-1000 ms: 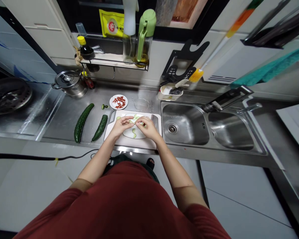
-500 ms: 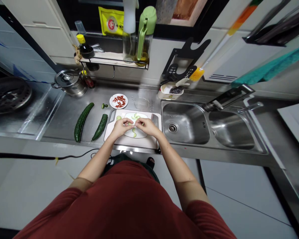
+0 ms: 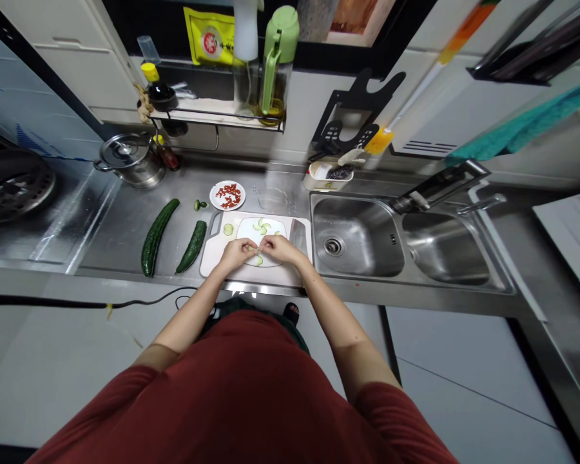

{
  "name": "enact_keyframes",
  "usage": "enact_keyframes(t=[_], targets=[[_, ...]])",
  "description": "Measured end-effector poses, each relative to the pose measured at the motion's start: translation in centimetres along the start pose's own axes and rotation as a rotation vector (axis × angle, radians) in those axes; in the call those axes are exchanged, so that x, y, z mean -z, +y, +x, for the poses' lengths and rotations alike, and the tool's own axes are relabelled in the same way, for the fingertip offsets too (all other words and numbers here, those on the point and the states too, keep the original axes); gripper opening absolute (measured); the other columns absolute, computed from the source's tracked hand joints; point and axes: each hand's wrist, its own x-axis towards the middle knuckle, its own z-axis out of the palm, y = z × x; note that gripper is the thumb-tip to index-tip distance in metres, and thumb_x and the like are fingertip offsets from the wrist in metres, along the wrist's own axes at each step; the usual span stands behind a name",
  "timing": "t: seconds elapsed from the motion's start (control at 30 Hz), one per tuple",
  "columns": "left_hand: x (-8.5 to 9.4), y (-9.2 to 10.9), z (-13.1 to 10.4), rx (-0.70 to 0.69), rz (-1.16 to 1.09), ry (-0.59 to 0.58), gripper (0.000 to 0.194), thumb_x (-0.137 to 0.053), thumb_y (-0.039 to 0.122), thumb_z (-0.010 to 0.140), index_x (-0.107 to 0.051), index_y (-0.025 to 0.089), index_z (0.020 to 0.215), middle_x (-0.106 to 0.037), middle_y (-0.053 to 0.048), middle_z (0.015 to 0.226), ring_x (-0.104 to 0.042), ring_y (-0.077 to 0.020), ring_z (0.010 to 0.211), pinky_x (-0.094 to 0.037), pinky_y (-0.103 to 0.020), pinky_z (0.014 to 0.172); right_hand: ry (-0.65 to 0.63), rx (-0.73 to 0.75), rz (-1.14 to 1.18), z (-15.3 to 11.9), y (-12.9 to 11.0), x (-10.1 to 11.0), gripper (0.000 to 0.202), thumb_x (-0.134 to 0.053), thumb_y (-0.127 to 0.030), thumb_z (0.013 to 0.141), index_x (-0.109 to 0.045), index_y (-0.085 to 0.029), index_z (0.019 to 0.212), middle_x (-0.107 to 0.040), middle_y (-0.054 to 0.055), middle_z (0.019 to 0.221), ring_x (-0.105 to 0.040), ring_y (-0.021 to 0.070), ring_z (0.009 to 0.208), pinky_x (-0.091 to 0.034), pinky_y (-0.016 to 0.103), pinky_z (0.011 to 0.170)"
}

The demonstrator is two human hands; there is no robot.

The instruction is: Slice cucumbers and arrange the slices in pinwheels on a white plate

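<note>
My left hand (image 3: 236,254) and my right hand (image 3: 281,249) meet over a white plate (image 3: 245,227), fingertips pinched close together. Between them is a small pale green cucumber slice (image 3: 254,249), partly hidden by the fingers. Curved cucumber slices (image 3: 261,225) lie in a pattern on the far part of the plate, and another cucumber piece (image 3: 260,260) shows just below my fingertips. The plate rests on a pale cutting board (image 3: 214,258). More round cucumber slices (image 3: 228,229) sit on the board's left side, and a knife blade (image 3: 298,234) lies at its right.
Left of the board lie a whole cucumber (image 3: 158,238), a cut cucumber (image 3: 192,247) and green end pieces (image 3: 200,205). A small plate (image 3: 214,199) with red bits stands behind. A pot (image 3: 147,169) is farther left. The double sink (image 3: 362,267) lies to the right.
Both hands have moved slightly toward me, showing more of the slices on the plate's far part. The fingertips remain pinched together. The camera view has shifted a little.
</note>
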Motion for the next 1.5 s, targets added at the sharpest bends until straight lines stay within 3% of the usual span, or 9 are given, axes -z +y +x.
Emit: enact_keyframes(t=[0.13,0.27,0.43,0.7,1.2,1.5], targets=[[-0.6,-1.1,-0.1,0.046,0.140,-0.035,0.022,-0.072,0.036,0.069,-0.073,0.021,0.084,-0.061,0.001,0.062,-0.052,-0.0122,0.058,-0.036,-0.022,0.058,-0.025,-0.044,-0.054,0.1,0.8,-0.9,0.009,-0.060,-0.017,0.079,-0.069,-0.015,0.080,-0.064,-0.002,0.068,-0.052,0.0098,0.062,-0.033,0.018,0.059],[-0.9,-0.9,-0.4,0.087,0.340,-0.088,0.023,-0.067,0.034,0.075,-0.072,0.021,0.092,-0.066,0.001,0.071,-0.056,-0.0125,0.065,-0.039,-0.022,0.064,-0.085,-0.079,-0.133,0.1,0.9,-1.4,0.013,-0.057,-0.017,0.081,-0.069,-0.014,0.083,-0.066,0.000,0.075,-0.052,0.0096,0.065,-0.031,0.018,0.060],[-1.4,-0.6,-0.6,0.033,0.491,-0.097,0.019,-0.062,0.033,0.079,-0.072,0.022,0.092,-0.069,-0.001,0.079,-0.060,-0.0153,0.073,-0.041,-0.025,0.069,-0.129,-0.113,-0.227,0.2,0.7,-1.6,0.016,-0.053,-0.017,0.082,-0.069,-0.013,0.085,-0.067,0.002,0.078,-0.050,0.0107,0.066,-0.030,0.020,0.060],[-2.1,-1.3,-0.3,-0.026,0.615,-0.095,0.017,-0.060,0.029,0.082,-0.071,0.022,0.092,-0.070,-0.004,0.097,-0.058,-0.0216,0.095,-0.042,-0.031,0.085,-0.150,-0.153,-0.306,0.3,0.9,-2.1,0.018,-0.052,-0.020,0.084,-0.069,-0.013,0.087,-0.069,0.005,0.084,-0.052,0.0117,0.068,-0.028,0.021,0.060],[-2.5,-1.5,-0.3,-0.045,0.740,-0.100,0.020,-0.059,0.034,0.084,-0.071,0.022,0.094,-0.065,-0.007,0.100,-0.053,-0.0231,0.098,-0.042,-0.033,0.087,-0.157,-0.183,-0.420,0.7,0.8,-2.5,0.020,-0.049,-0.021,0.085,-0.068,-0.014,0.085,-0.069,0.007,0.088,-0.053,0.0139,0.073,-0.027,0.023,0.061],[-2.3,-1.2,-1.0,-0.098,0.795,-0.100,0.020,-0.056,0.034,0.087,-0.069,0.022,0.097,-0.063,-0.007,0.100,-0.052,-0.0229,0.099,-0.041,-0.033,0.085,-0.179,-0.262,-0.507,0.7,0.5,-2.8,0.020,-0.052,-0.029,0.088,-0.067,-0.017,0.092,-0.069,0.008,0.096,-0.058,0.0175,0.084,-0.032,0.024,0.064]])
